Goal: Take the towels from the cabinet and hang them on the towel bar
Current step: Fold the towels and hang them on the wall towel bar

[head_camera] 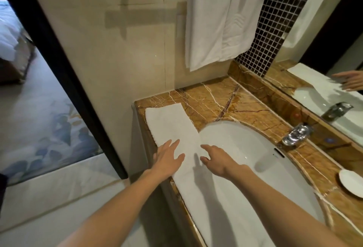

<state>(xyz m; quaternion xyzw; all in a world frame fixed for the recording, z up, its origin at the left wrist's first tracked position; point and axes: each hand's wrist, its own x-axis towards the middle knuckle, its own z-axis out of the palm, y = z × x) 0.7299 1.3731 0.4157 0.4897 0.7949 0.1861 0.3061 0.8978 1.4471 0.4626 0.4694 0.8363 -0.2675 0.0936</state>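
Note:
A long white towel (170,127) lies flat along the front edge of the brown marble counter (220,99), partly over the rim of the sink. My left hand (167,158) rests flat on it with straight, spread fingers. My right hand (215,159) hovers just to the right, fingers relaxed, fingertips at the towel's right edge. Another white towel (220,17) hangs on the wall above the counter's far end; the bar that carries it is out of view.
A white oval sink (245,148) fills the counter, with a chrome tap (296,133) behind it. A white dish (351,184) sits at the right. A mirror (334,70) runs along the back. A dark door frame (59,70) stands at the left, carpet beyond.

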